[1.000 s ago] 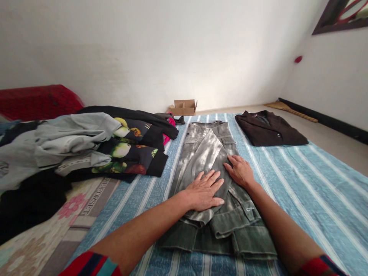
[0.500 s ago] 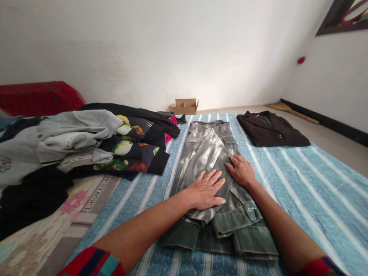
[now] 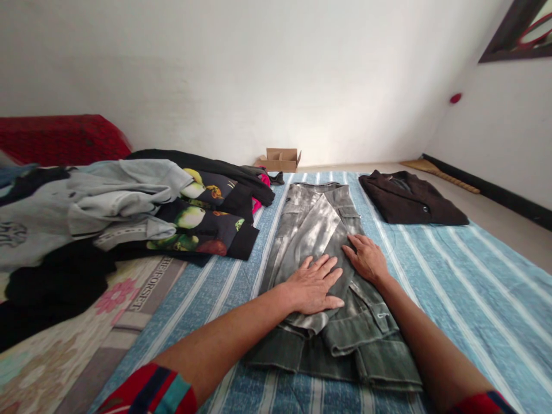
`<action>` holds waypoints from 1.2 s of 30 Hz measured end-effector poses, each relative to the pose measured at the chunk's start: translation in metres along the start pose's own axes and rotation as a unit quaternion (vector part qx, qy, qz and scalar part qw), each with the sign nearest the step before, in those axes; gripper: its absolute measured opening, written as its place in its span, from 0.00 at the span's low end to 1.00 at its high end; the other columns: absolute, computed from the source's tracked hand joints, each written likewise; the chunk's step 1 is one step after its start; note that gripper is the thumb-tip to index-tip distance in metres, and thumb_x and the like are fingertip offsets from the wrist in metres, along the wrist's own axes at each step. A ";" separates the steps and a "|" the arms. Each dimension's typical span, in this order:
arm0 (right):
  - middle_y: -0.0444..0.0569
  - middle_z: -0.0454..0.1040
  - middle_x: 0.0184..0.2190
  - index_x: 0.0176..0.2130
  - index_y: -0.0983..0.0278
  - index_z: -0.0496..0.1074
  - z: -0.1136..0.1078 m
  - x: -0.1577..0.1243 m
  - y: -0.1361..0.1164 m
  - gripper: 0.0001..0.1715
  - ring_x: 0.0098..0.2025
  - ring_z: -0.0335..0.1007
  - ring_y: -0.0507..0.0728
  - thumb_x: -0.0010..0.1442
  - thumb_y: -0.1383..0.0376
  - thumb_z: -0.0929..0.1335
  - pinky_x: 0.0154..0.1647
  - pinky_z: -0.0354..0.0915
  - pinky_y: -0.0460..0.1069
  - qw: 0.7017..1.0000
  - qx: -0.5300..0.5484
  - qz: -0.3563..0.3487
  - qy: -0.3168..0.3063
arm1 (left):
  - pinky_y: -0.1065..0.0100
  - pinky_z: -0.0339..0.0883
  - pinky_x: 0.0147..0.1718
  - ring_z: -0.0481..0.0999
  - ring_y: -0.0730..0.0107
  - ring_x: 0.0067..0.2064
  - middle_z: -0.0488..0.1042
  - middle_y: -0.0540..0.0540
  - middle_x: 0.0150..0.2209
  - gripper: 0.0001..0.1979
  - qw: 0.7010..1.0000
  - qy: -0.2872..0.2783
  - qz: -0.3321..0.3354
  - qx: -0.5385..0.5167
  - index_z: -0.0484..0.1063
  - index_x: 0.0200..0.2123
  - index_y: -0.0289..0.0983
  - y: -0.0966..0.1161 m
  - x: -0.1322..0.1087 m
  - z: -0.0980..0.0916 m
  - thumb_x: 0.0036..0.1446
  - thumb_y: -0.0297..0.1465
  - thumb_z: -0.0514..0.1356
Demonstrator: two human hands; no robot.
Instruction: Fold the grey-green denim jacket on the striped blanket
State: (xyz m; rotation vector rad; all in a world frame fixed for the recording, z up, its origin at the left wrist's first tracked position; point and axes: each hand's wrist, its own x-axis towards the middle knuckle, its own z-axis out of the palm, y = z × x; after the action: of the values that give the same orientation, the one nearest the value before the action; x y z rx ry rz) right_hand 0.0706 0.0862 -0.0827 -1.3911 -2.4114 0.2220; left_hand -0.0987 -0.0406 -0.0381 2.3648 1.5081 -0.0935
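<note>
Folded grey-green cargo trousers (image 3: 310,230) lie lengthwise on a blue striped bedsheet (image 3: 474,287), with a side pocket showing near the far end. My left hand (image 3: 313,284) rests flat on the middle of the trousers, fingers spread and holding nothing. Just beyond it and to the right, my right hand (image 3: 366,259) also presses flat on the fabric with its fingers apart. A lighter, faded fold of the cloth runs up between the hands.
A heap of clothes, including a grey sweatshirt (image 3: 116,195) and a black fruit-print garment (image 3: 202,230), lies to the left. A folded dark brown jacket (image 3: 409,201) lies at the far right. A cardboard box (image 3: 280,160) stands by the back wall.
The whole view has shifted slightly as my head moved. Both hands stay flat on the trousers in nearly the same places, and the clothes have not visibly moved.
</note>
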 end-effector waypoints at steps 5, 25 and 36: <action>0.53 0.66 0.56 0.56 0.63 0.66 0.001 0.000 0.001 0.26 0.56 0.61 0.61 0.65 0.53 0.58 0.54 0.58 0.56 1.000 -0.004 -0.001 0.002 | 0.44 0.34 0.61 0.33 0.54 0.69 0.39 0.39 0.69 0.39 1.000 0.007 -0.001 0.000 0.47 0.66 0.37 0.000 0.000 0.001 0.59 0.54 0.43; 0.53 0.66 0.56 0.56 0.64 0.65 0.008 0.001 0.004 0.26 0.56 0.61 0.61 0.65 0.54 0.58 0.54 0.58 0.55 1.000 -0.010 -0.014 0.008 | 0.48 0.39 0.61 0.38 0.53 0.68 0.42 0.34 0.68 0.37 0.999 0.012 -0.009 -0.044 0.51 0.64 0.32 0.008 -0.010 -0.020 0.60 0.51 0.47; 0.53 0.66 0.56 0.56 0.63 0.66 0.005 0.002 0.004 0.26 0.57 0.61 0.61 0.65 0.54 0.58 0.54 0.59 0.55 1.000 0.000 -0.012 0.004 | 0.59 0.56 0.57 0.63 0.55 0.60 0.65 0.38 0.58 0.20 0.985 0.151 -0.071 -0.048 0.66 0.51 0.35 -0.040 -0.041 -0.045 0.59 0.39 0.53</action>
State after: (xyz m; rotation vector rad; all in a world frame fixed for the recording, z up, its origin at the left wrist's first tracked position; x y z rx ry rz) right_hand 0.0706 0.0897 -0.0884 -1.3609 -2.4204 0.2093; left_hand -0.1579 -0.0466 0.0039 2.2704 1.7745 0.3122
